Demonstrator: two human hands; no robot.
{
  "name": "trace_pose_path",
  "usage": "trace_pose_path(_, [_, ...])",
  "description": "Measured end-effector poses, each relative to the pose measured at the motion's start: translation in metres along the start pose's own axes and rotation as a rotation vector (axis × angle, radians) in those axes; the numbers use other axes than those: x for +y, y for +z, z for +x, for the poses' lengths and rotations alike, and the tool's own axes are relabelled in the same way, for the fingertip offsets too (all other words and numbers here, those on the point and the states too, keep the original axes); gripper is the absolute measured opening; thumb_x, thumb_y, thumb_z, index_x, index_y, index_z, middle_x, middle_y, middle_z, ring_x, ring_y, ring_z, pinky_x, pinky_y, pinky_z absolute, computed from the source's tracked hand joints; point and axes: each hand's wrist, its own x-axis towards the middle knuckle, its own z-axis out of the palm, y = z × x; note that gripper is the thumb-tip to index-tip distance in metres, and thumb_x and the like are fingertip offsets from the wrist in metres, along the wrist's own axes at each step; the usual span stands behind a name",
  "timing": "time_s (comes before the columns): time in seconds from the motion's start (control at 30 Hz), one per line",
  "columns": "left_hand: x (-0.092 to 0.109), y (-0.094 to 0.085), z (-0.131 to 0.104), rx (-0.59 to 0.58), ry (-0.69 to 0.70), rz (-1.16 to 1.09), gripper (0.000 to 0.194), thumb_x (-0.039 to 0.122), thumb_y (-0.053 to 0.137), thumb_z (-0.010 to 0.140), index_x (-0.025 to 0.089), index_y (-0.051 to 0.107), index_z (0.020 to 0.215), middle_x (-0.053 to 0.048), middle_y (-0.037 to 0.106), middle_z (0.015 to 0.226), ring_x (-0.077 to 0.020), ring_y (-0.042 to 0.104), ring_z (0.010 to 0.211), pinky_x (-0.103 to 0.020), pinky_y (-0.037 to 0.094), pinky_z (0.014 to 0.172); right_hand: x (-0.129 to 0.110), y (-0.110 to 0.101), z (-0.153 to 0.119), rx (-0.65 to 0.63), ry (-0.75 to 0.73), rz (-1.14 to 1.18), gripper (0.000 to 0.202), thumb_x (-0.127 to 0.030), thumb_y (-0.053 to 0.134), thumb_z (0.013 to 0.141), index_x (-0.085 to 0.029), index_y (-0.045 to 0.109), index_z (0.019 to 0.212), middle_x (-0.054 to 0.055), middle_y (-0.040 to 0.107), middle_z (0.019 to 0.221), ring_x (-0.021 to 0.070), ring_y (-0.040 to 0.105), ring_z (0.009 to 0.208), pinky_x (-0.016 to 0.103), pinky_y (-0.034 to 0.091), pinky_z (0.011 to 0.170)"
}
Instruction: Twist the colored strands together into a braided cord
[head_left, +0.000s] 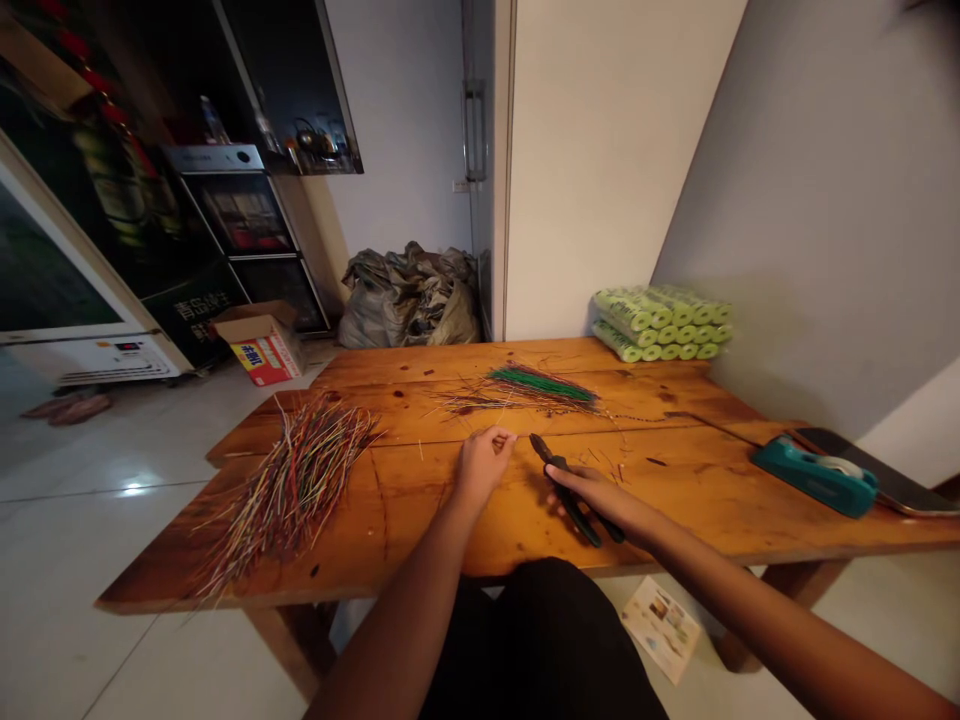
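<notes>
My left hand (486, 455) is closed in a pinch above the wooden table (420, 505). A thin pale wire, barely visible, seems to stick out from its fingertips toward the pliers. Dark-handled pliers (577, 510) are gripped in my right hand (581, 488), their jaws pointing up and left, just right of my left fingertips. Whether the jaws are parted is too small to tell. Beyond my hands lies a bundle of thin wires with a green middle (544, 383). To the left spreads a large loose pile of multicoloured wires (300, 480).
A teal tape dispenser (814, 475) stands at the right beside a dark flat object (885, 470). Green-wrapped paper rolls (660, 325) are stacked at the far right corner. Wire scraps lie about the tabletop. Behind the table are full sacks (409, 300) and a cardboard box (262, 345).
</notes>
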Motion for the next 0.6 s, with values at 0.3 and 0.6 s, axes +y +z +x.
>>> trace_pose_path(0.3, [0.004, 0.001, -0.002, -0.021, 0.051, 0.039, 0.014, 0.024, 0.052, 0.078, 0.018, 0.063, 0.074, -0.003, 0.069, 0.075, -0.0124, 0.061, 0.067, -0.023, 0.045, 0.065, -0.001, -0.001, 0.008, 0.002, -0.022, 0.015, 0.034, -0.048, 0.046, 0.081, -0.015, 0.051, 0.073, 0.000, 0.057, 0.060, 0.0087, 0.052, 0.042, 0.021, 0.044, 0.040])
trace_pose_path(0.6, [0.007, 0.006, -0.003, -0.043, 0.075, 0.104, 0.015, 0.026, 0.051, 0.078, 0.020, 0.063, 0.074, -0.002, 0.068, 0.075, -0.0138, 0.060, 0.070, -0.025, 0.044, 0.069, 0.008, -0.005, 0.015, 0.016, -0.081, -0.043, 0.039, -0.053, 0.047, 0.078, -0.015, 0.051, 0.067, 0.000, 0.056, 0.054, 0.0084, 0.051, 0.040, 0.019, 0.042, 0.036])
